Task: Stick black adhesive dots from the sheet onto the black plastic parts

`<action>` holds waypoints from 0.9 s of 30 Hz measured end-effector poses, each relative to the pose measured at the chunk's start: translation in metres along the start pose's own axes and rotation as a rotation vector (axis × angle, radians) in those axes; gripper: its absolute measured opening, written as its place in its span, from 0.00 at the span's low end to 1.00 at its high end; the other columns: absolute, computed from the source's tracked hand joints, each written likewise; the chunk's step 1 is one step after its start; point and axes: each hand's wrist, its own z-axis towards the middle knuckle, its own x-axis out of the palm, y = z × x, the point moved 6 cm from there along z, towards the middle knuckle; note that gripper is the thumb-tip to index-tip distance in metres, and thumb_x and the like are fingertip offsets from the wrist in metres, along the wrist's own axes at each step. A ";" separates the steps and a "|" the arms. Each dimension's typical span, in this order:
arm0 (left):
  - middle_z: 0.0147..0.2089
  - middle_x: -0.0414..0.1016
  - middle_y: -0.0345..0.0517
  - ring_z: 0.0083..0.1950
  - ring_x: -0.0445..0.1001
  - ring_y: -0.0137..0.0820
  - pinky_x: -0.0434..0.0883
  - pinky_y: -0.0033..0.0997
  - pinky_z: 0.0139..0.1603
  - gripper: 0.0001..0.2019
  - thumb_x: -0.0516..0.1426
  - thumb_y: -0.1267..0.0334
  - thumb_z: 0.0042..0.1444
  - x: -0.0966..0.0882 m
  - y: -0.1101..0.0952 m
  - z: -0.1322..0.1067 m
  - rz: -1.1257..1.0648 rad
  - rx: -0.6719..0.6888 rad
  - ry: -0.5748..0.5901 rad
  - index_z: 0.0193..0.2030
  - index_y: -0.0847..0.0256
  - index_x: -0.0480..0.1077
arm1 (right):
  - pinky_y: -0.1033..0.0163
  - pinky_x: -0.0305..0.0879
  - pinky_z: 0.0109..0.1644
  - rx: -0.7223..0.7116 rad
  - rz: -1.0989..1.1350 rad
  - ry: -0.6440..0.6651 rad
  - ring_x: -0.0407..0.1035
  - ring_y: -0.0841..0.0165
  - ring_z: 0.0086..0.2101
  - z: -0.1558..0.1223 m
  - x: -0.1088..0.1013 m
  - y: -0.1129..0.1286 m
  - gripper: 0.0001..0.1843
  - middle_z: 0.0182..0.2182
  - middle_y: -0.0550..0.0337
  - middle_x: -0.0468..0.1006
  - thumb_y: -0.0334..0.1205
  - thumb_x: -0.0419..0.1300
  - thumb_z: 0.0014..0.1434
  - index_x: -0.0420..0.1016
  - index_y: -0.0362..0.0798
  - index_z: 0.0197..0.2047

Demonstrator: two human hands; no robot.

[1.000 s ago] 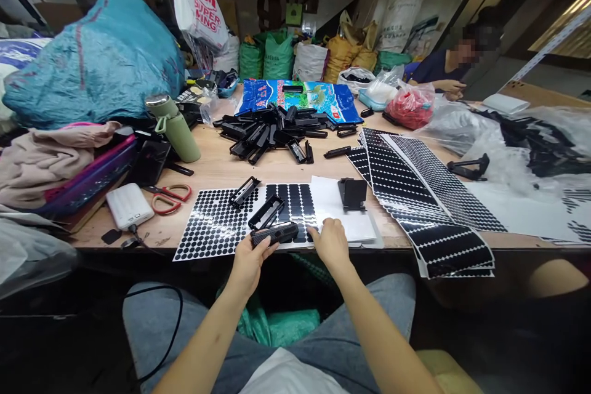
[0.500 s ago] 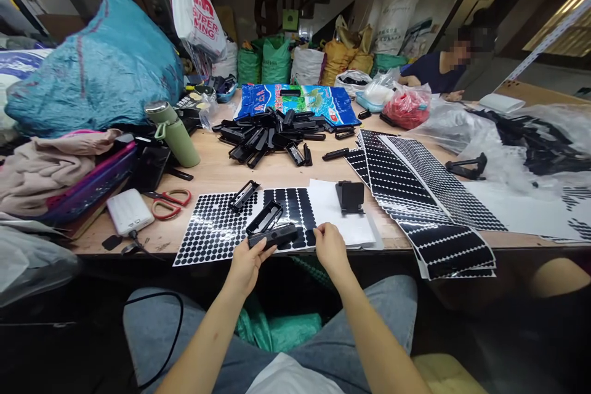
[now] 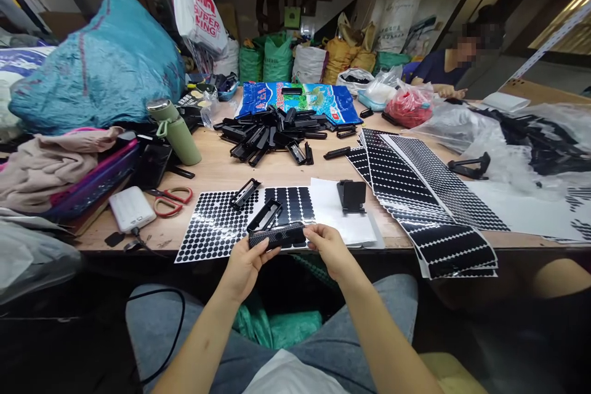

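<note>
Scissors with red loop handles (image 3: 172,202) lie at ten o'clock from the hands. Left-hand fingers (image 3: 259,252) are closed around the left end of a long black textured plastic case (image 3: 277,236), held at the surface's six o'clock edge. The right hand (image 3: 330,249), apart from the case half a second ago, now meets its right end, fingers nearly together; whether they grip it is unclear.

One textured black case (image 3: 277,236), two black frames (image 3: 245,193) on sheets (image 3: 207,234), one flask (image 3: 179,138), one power bank (image 3: 132,209)
</note>
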 end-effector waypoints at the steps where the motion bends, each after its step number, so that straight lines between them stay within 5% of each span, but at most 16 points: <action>1: 0.39 0.75 0.46 0.42 0.72 0.33 0.71 0.40 0.46 0.07 0.61 0.69 0.46 0.001 -0.001 -0.001 0.006 0.001 0.003 0.34 0.66 0.71 | 0.66 0.57 0.32 -0.009 -0.004 -0.010 0.57 0.74 0.24 -0.001 0.000 0.000 0.13 0.21 0.65 0.64 0.47 0.60 0.43 0.66 0.45 0.24; 27: 0.40 0.74 0.46 0.44 0.72 0.34 0.70 0.41 0.48 0.09 0.61 0.67 0.46 0.004 0.003 -0.014 0.032 0.000 0.020 0.36 0.65 0.71 | 0.64 0.57 0.32 -0.205 -0.388 -0.192 0.63 0.68 0.27 -0.026 -0.002 0.010 0.12 0.27 0.60 0.71 0.47 0.52 0.53 0.68 0.47 0.30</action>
